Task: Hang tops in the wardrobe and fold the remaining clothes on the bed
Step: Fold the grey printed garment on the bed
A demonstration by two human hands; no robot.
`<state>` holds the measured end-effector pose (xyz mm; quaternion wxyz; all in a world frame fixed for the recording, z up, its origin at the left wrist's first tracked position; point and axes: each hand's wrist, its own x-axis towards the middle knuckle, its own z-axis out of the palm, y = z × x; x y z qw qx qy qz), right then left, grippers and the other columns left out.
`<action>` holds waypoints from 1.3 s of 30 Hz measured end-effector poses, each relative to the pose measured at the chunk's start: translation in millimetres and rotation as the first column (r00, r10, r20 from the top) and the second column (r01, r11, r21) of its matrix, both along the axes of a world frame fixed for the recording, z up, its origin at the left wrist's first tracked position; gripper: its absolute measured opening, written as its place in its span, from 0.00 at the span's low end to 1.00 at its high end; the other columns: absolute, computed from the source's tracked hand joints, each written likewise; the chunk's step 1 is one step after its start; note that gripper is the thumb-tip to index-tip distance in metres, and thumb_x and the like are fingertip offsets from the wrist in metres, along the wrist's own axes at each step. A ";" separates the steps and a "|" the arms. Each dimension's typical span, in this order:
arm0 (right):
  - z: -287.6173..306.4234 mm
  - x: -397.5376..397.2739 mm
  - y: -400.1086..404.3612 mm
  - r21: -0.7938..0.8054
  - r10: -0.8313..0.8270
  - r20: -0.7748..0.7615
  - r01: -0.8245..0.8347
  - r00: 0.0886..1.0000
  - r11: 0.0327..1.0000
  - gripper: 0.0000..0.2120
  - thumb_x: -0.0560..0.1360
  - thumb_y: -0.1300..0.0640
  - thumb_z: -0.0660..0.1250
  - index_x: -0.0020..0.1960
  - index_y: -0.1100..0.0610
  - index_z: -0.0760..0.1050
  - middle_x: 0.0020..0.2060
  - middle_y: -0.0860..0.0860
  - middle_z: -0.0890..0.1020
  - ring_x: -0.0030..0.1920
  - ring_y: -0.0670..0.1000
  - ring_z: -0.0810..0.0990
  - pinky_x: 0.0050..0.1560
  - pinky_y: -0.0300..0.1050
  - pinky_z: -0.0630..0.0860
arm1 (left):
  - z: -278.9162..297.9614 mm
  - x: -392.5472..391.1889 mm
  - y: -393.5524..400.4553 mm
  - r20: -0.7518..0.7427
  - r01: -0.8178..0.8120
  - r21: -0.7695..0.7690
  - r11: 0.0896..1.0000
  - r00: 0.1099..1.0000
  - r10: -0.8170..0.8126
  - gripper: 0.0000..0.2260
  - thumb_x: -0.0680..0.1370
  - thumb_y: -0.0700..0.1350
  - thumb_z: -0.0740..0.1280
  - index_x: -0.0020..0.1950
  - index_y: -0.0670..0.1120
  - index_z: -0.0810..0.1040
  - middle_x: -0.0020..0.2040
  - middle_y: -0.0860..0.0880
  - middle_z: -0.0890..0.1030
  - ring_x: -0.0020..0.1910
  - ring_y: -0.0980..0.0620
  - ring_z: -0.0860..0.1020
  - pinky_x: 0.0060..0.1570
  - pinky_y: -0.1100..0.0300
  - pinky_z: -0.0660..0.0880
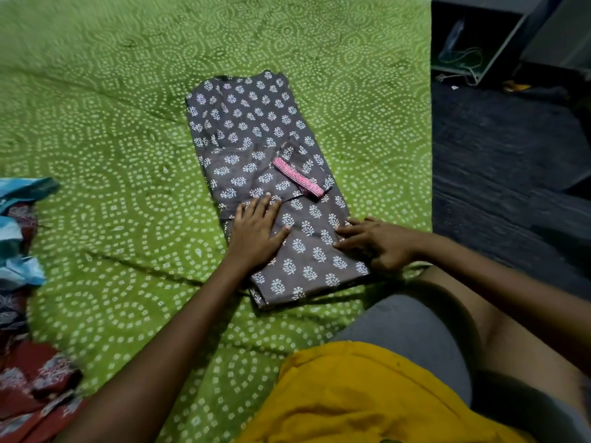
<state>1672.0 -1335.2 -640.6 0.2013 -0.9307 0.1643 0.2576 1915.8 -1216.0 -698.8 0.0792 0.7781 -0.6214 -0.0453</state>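
Grey printed garment (256, 148) half-folded on green bedspread (112, 139), left hand (256, 231) flat and right hand (374, 241) loosely spread, both pressing near end, probably flattening creases before next fold.

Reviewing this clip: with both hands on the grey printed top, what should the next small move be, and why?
Probably fold the near end up over the middle. The grey printed top lies as a long narrow strip, sleeve tucked in, with the left hand flat on it and the right hand at its near edge.
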 end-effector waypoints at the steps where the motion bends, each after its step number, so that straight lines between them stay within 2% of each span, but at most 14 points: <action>1: 10.3 10.3 -4.0 0.043 -0.084 0.040 0.082 0.996 0.996 0.35 0.62 0.44 0.58 0.68 0.52 0.72 0.71 0.51 0.68 0.72 0.51 0.63 0.72 0.52 0.58 | 5.2 1.8 -4.6 -0.018 -0.004 0.005 1.000 1.000 0.004 0.36 0.72 0.66 0.43 0.75 0.49 0.61 0.75 0.47 0.61 0.73 0.47 0.59 0.71 0.51 0.51; 3: 27.0 38.0 -17.3 -0.008 -0.235 0.289 0.248 0.928 0.969 0.27 0.66 0.43 0.61 0.59 0.55 0.79 0.62 0.55 0.78 0.63 0.55 0.75 0.64 0.50 0.69 | 7.9 5.3 -11.5 -0.055 -0.020 -0.009 1.000 0.998 0.019 0.30 0.76 0.61 0.51 0.74 0.47 0.63 0.74 0.46 0.63 0.72 0.47 0.62 0.69 0.52 0.54; 6: 27.1 94.2 -29.7 -0.157 -0.210 0.514 0.332 0.831 0.930 0.22 0.79 0.52 0.60 0.71 0.58 0.67 0.72 0.54 0.65 0.73 0.53 0.63 0.69 0.42 0.57 | -3.2 1.0 -9.9 -0.023 -0.063 -0.040 0.997 0.998 0.062 0.30 0.78 0.60 0.49 0.76 0.45 0.58 0.76 0.45 0.59 0.75 0.48 0.57 0.72 0.52 0.49; 10: -14.5 161.5 -31.1 -0.153 -0.169 0.311 0.225 0.935 0.962 0.28 0.82 0.45 0.47 0.77 0.58 0.47 0.77 0.55 0.47 0.77 0.51 0.45 0.74 0.47 0.41 | -11.9 -1.8 -11.0 -0.013 -0.080 -0.037 0.996 0.997 0.079 0.35 0.75 0.62 0.43 0.76 0.43 0.58 0.76 0.44 0.59 0.76 0.48 0.56 0.73 0.53 0.47; 14: -46.5 170.1 -60.7 -0.092 -0.520 0.300 0.567 0.800 0.819 0.32 0.81 0.41 0.43 0.77 0.59 0.41 0.77 0.54 0.43 0.77 0.52 0.41 0.74 0.49 0.38 | -16.3 -0.6 -11.7 -0.018 -0.064 -0.077 0.995 0.998 0.063 0.30 0.77 0.59 0.48 0.74 0.44 0.63 0.74 0.44 0.64 0.74 0.46 0.61 0.71 0.53 0.50; 19: -44.2 170.7 -67.4 -0.089 -0.541 0.173 0.560 0.823 0.823 0.38 0.79 0.35 0.43 0.77 0.58 0.37 0.76 0.53 0.38 0.76 0.53 0.36 0.73 0.53 0.34 | -18.4 -0.6 -12.5 -0.028 -0.060 -0.082 0.995 0.998 0.057 0.29 0.77 0.58 0.50 0.74 0.44 0.64 0.73 0.44 0.65 0.73 0.46 0.63 0.71 0.52 0.51; 22: -28.4 151.0 -72.5 0.157 -0.564 0.280 0.542 0.777 0.825 0.30 0.82 0.43 0.48 0.77 0.57 0.45 0.77 0.55 0.44 0.77 0.53 0.42 0.74 0.54 0.38 | -19.1 0.1 -12.4 -0.029 -0.058 -0.083 0.995 0.998 0.055 0.29 0.77 0.58 0.49 0.74 0.44 0.64 0.74 0.44 0.65 0.73 0.45 0.62 0.71 0.52 0.51; 24: -17.2 118.9 -68.3 0.229 -0.520 0.468 0.470 0.714 0.852 0.26 0.80 0.55 0.58 0.75 0.61 0.57 0.75 0.58 0.56 0.75 0.55 0.55 0.74 0.50 0.51 | -19.9 1.0 -12.4 -0.031 -0.054 -0.077 0.996 0.998 0.052 0.30 0.77 0.59 0.48 0.75 0.45 0.63 0.74 0.45 0.64 0.74 0.46 0.61 0.71 0.51 0.51; 27: -12.1 57.7 -50.9 -0.053 -0.167 0.509 0.225 0.844 0.973 0.31 0.66 0.69 0.67 0.70 0.60 0.69 0.70 0.58 0.69 0.68 0.59 0.69 0.63 0.51 0.68 | -18.7 2.1 -11.9 -0.038 -0.042 -0.068 0.997 0.998 0.039 0.32 0.77 0.60 0.45 0.76 0.45 0.59 0.76 0.46 0.60 0.75 0.47 0.57 0.72 0.52 0.48; 29: -20.8 20.1 -35.0 -0.235 0.152 0.426 -0.053 0.892 0.971 0.35 0.61 0.66 0.73 0.68 0.59 0.71 0.68 0.57 0.72 0.66 0.60 0.72 0.63 0.55 0.70 | -17.4 3.4 -11.5 -0.043 -0.030 -0.056 0.998 0.999 0.028 0.33 0.76 0.61 0.43 0.76 0.46 0.57 0.77 0.46 0.58 0.76 0.48 0.55 0.73 0.52 0.47; 31: -30.3 -4.4 -20.2 -0.332 0.341 0.381 -0.217 0.859 0.918 0.35 0.64 0.57 0.74 0.69 0.55 0.69 0.68 0.56 0.72 0.68 0.58 0.71 0.68 0.52 0.65 | -15.5 4.7 -11.5 -0.049 -0.028 -0.027 0.999 0.998 0.026 0.34 0.75 0.62 0.41 0.77 0.46 0.55 0.77 0.47 0.57 0.76 0.48 0.53 0.73 0.53 0.45; 34: -38.1 -10.1 -7.9 -0.407 0.445 0.412 -0.277 0.795 0.871 0.21 0.75 0.49 0.60 0.67 0.51 0.70 0.68 0.52 0.73 0.70 0.56 0.68 0.69 0.53 0.59 | -6.3 5.3 -11.7 -0.078 -0.019 -0.003 1.000 0.997 0.018 0.33 0.76 0.63 0.43 0.77 0.47 0.53 0.77 0.47 0.55 0.77 0.49 0.52 0.73 0.54 0.44; 36: -33.5 4.8 -4.3 -0.345 0.388 0.423 -0.250 0.819 0.905 0.20 0.73 0.51 0.57 0.59 0.53 0.78 0.62 0.53 0.78 0.67 0.57 0.71 0.68 0.54 0.62 | 0.2 10.0 -14.5 -0.169 0.022 0.014 1.000 0.986 -0.019 0.27 0.81 0.56 0.54 0.76 0.46 0.57 0.77 0.47 0.57 0.76 0.48 0.54 0.73 0.54 0.47; 39: 1.5 42.7 -6.8 0.198 -0.150 0.389 0.076 0.909 0.977 0.16 0.68 0.57 0.59 0.45 0.67 0.81 0.39 0.56 0.83 0.42 0.42 0.80 0.48 0.38 0.71 | 27.6 29.9 -17.6 -0.584 -0.032 0.057 0.998 0.810 0.060 0.15 0.81 0.45 0.61 0.66 0.42 0.74 0.67 0.40 0.74 0.60 0.47 0.75 0.62 0.55 0.68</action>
